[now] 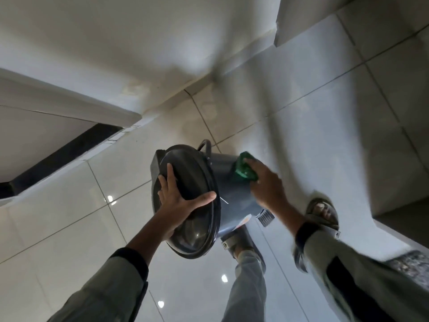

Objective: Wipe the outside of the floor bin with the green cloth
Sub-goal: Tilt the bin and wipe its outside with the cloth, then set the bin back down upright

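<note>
So the wiping is clearly underway but I'd guess it's nowhere near finished. The floor bin (pixel 234 194) is tipped toward the camera on the tiled floor (pixel 69 217), sitting near the corner where the wall meets the tiles, just in front of the person's sandalled feet. The left hand (pixel 178 198) is spread flat over the black lid (pixel 197 226), fingers open and splayed, thumb hooked along the rim to steady it. The right hand (pixel 267 182) has its fingers curled down on the green cloth (pixel 243 170), pressing it against the upper part of the grey side wall.

Only that one patch of wall is being covered right now; the far side and the bottom are hidden, so can't say if they've been done.

Bin body looks like smooth matte grey plastic, round and slightly tapered. Lid is glossy black and domed. Cloth looks thick and bunched. Floor tiles are shiny, reflecting ceiling lights.
</note>
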